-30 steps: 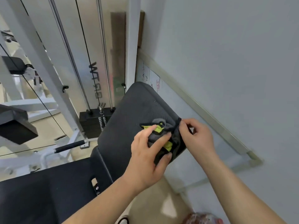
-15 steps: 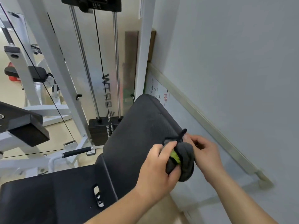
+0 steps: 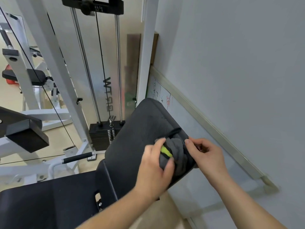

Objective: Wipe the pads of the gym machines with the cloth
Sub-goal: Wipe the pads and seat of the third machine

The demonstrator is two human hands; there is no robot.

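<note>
A bunched grey cloth with a yellow-green patch and a black loop lies against the lower right part of the tilted black back pad of a gym bench. My left hand grips the cloth from the left, fingers curled around it. Pinching the cloth's right edge is my right hand, at the pad's right rim. The flat black seat pad lies below and to the left of the back pad.
A white cable machine frame with steel guide rods and a black weight stack stands behind the bench. A grey wall with a whiteboard strip runs close on the right. Another black pad juts in from the left.
The view tilted up and the machine's top bracket came into sight. Both hands kept bunching the cloth into a tighter wad and slid it toward the pad's right edge.
</note>
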